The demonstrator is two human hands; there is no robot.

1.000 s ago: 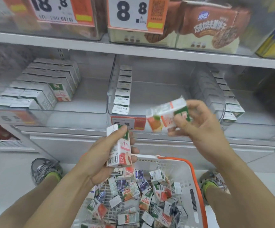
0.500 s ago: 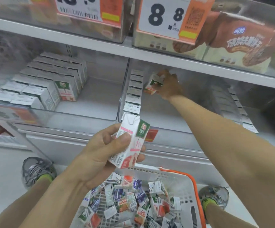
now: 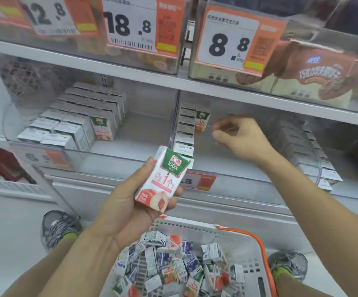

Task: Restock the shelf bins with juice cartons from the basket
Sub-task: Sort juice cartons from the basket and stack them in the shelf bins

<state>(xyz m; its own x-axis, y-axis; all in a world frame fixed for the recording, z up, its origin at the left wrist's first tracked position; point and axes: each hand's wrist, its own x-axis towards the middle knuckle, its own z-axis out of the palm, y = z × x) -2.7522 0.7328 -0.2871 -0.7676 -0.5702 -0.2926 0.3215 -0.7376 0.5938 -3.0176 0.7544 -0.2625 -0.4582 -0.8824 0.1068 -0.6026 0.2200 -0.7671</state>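
Note:
My left hand (image 3: 129, 209) grips a white juice carton (image 3: 163, 179) with a green label and a peach picture, held upright above the basket. My right hand (image 3: 241, 137) hovers inside the middle clear shelf bin (image 3: 227, 168), fingers loosely curled and holding nothing. An orange-labelled carton (image 3: 201, 121) stands at the back of that bin beside a row of cartons (image 3: 185, 129) along its left wall. The white basket (image 3: 195, 227) with an orange handle sits below, filled with several loose cartons (image 3: 173, 266).
The left bin (image 3: 131, 142) holds a block of stacked cartons (image 3: 81, 121). Another row of cartons (image 3: 310, 151) lines the right of the middle bin. Price tags and biscuit boxes (image 3: 315, 73) fill the shelf above. My shoes (image 3: 58, 228) stand on the floor on either side of the basket.
My right hand let go of its carton at the back of the middle bin and drew back toward me. My left hand raised its carton slightly.

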